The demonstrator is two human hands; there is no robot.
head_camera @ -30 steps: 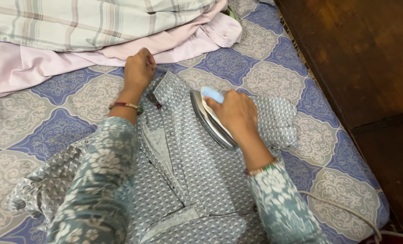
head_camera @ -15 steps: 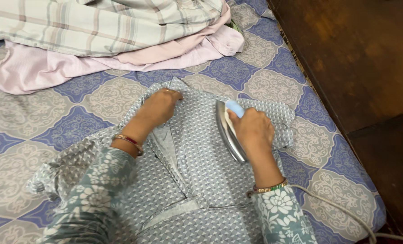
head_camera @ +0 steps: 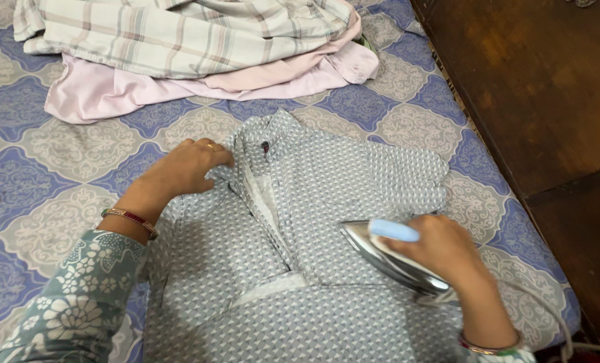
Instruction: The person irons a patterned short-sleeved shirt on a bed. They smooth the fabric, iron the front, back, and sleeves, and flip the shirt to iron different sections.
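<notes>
the right hand (head_camera: 448,252) is closed around the pale blue handle (head_camera: 394,230) of a clothes iron (head_camera: 390,259), fingers wrapped over the top so the grip looks firm. the iron's shiny metal soleplate is tipped up on its side, its lower edge on a grey patterned shirt (head_camera: 313,222). a pale cord (head_camera: 548,316) trails from the back of the iron toward the lower right.

the left hand (head_camera: 185,167) lies mostly open, palm down, fingers slightly curled and spread, pressing on the shirt's shoulder just beside the collar (head_camera: 266,138). a ring shows on 1 finger, and a bangle (head_camera: 130,218) sits on the wrist above a floral teal sleeve (head_camera: 78,302). the 2 hands are well apart, with the shirt's front placket (head_camera: 269,208) between them.

the shirt is spread flat, front up, on a mattress cover (head_camera: 64,154) printed with blue and grey medallions, collar pointing away from the person. the iron sits on the shirt's right half, near the lower part of the chest.

beyond the shirt, at the top, a plaid cloth (head_camera: 179,33) is heaped on a pale pink garment (head_camera: 111,91). a dark wooden surface (head_camera: 535,87) runs along the right edge of the mattress.
</notes>
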